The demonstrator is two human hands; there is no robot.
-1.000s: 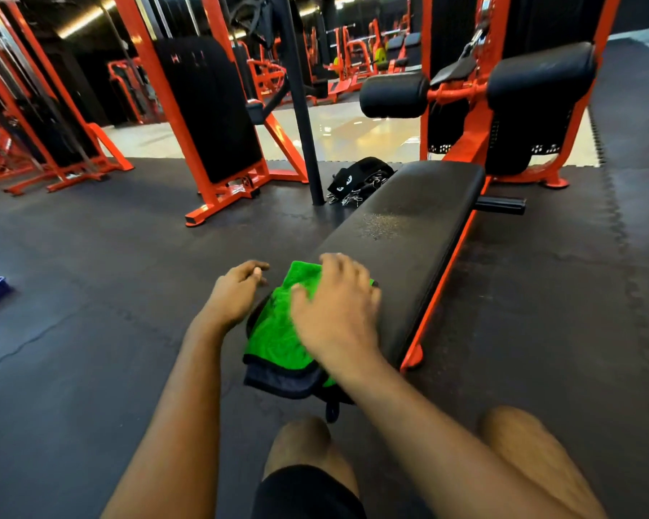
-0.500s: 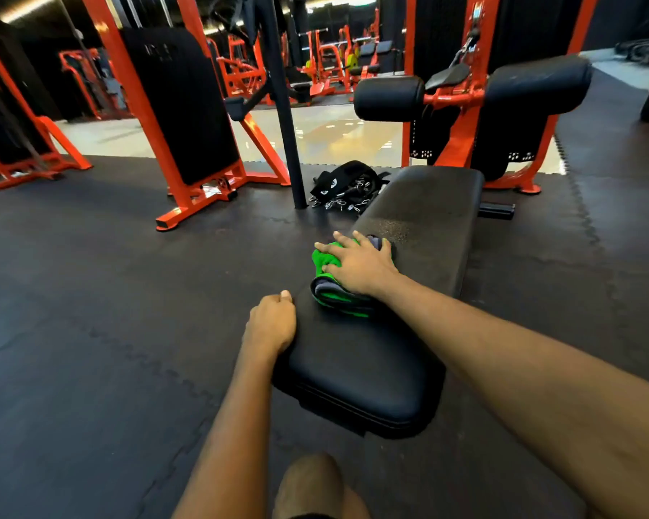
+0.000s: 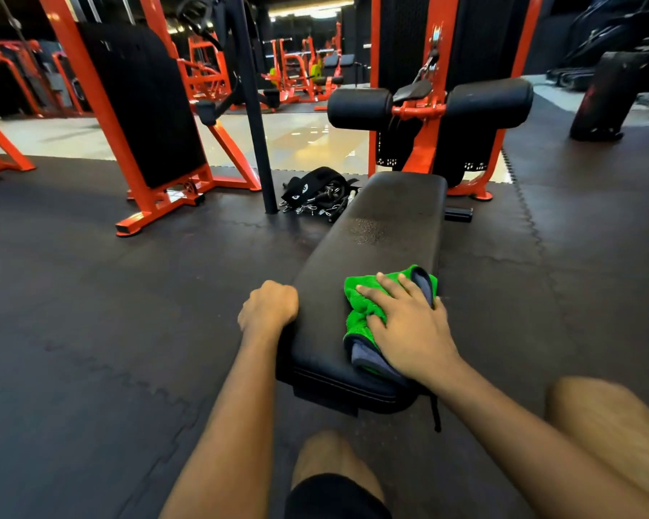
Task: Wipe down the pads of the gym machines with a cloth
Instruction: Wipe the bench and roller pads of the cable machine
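Cloth: we see one green cloth (image 3: pixel 364 305) with a grey underside, bunched on the near right part of the long pad (image 3: pixel 371 204).
Cloth and fingers: it lies directly under our right hand (image 3: pixel 409 331). Green folds show ahead of and to the left of the fingers (image 3: pixel 388 288), and a grey fold pokes out beyond the fingertips near the pad's right edge.
Right hand: the palm is down and the fingers are spread straight. They press the cloth flat onto the pad and do not curl round it.
Left hand: our left hand (image 3: pixel 268 309) is clenched, with its fingers curled round the pad's left edge. It is apart from the cloth, with bare pad between them.
Long pad: there is one, black, running away from us. A speckled patch (image 3: pixel 366 230) sits on it, well beyond the cloth.
Roller pads: we count two black ones, a left one (image 3: pixel 358 108) and a right one (image 3: pixel 489 104). They sit either side of an orange upright past the far end of the long pad.
Floor: dark floor mats (image 3: pixel 109 312) surround the long pad. One pile of black straps (image 3: pixel 317 194) lies just left of its far end, beside a black pole (image 3: pixel 253 118).
Knees: two are bare at the bottom of the view.
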